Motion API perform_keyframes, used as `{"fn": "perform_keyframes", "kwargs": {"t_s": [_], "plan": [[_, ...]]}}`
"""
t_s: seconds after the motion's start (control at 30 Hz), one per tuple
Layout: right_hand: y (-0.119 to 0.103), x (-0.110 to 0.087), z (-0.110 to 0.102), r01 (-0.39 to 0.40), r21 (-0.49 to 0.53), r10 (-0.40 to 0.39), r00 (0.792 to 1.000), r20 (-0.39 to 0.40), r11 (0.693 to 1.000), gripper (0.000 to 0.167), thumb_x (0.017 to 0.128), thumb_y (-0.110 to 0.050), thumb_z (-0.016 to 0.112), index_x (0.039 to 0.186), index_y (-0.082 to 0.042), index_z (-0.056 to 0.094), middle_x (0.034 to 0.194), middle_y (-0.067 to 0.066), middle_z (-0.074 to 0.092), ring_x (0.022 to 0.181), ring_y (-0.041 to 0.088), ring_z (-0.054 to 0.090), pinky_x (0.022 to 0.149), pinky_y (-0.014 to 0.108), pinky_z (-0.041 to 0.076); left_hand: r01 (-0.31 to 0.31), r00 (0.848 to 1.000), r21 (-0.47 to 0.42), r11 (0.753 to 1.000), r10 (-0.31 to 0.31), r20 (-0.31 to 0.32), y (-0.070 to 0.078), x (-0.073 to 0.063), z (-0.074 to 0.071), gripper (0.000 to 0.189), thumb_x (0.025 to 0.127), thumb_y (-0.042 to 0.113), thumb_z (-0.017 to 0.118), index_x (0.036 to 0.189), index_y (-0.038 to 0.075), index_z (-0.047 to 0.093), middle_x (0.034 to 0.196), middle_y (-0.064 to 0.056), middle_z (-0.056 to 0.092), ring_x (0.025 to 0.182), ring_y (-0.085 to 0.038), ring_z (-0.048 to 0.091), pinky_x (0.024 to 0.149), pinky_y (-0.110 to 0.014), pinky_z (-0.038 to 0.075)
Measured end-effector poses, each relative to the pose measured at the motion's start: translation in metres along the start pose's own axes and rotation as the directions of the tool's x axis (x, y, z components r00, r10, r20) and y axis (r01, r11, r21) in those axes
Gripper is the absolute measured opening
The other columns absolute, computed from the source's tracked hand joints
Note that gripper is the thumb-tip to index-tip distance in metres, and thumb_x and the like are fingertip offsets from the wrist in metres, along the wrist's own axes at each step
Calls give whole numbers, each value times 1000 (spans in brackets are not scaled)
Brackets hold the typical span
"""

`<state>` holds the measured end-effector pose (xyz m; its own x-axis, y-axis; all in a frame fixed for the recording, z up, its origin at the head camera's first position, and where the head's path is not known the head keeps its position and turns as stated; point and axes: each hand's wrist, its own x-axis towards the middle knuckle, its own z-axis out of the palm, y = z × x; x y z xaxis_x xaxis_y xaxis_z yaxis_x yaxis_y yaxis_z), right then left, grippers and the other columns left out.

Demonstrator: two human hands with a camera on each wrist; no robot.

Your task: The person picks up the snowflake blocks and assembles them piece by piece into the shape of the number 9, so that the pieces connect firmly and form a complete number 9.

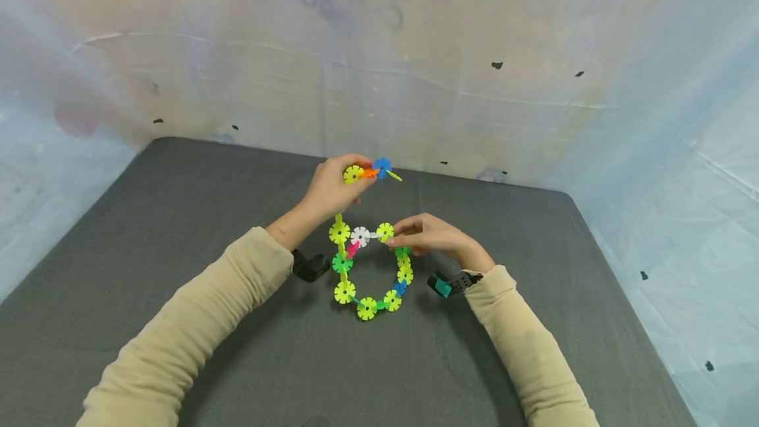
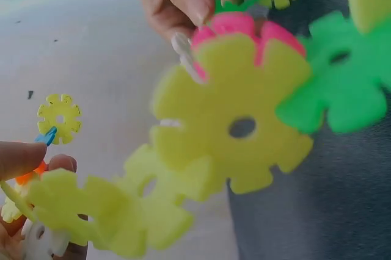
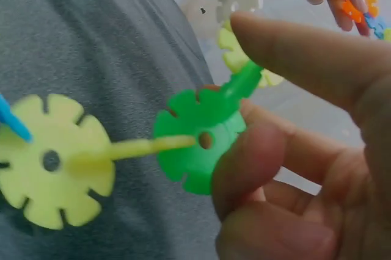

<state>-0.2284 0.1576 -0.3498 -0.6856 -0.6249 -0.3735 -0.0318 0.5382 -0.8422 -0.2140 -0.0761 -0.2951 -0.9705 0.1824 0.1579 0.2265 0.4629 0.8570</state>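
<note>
Notched plastic snowflake discs are slotted together into a ring-shaped chain (image 1: 344, 292), mostly yellow with some green, blue, white and pink. My left hand (image 1: 332, 186) is higher up and grips the chain's upper end between thumb and fingers, at an orange disc (image 1: 369, 173). A blue disc (image 1: 382, 167) and a yellow one stick out past its fingertips. My right hand (image 1: 435, 234) pinches the ring's upper right side at a green disc (image 3: 189, 119), beside a yellow disc (image 1: 385, 232). A white disc (image 1: 359, 236) and a pink disc (image 1: 352, 250) join the ring's upper left.
A dark grey cloth-covered table (image 1: 379, 374) lies under the hands. Behind it and to the sides hang pale translucent sheets (image 1: 415, 71) with small dark spots. Each wrist wears a black band with a camera (image 1: 309, 267).
</note>
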Motion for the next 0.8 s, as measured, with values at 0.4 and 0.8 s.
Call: {"fn": "perform_keyframes", "kwargs": {"t_s": [0.4,0.8], "plan": [[-20,-5,-13,-2,-32,-4,981,-193,999,49,89,-30,68,132,-8,56,113,8,66,86,31,58,79,49,50,-131,991,-29,991,130,-29,20,-2,-3,31,91,19,68,121,12,64,120,-4,65,67,-21,62,56,-30,50],[-27,-5,-18,90,-27,-94,933,-348,996,41,89,-29,69,126,-14,62,106,13,67,89,36,58,83,47,49,-203,978,-40,978,201,-53,24,-9,-4,28,89,20,68,116,12,66,115,-5,67,92,-20,58,78,-36,50]]}}
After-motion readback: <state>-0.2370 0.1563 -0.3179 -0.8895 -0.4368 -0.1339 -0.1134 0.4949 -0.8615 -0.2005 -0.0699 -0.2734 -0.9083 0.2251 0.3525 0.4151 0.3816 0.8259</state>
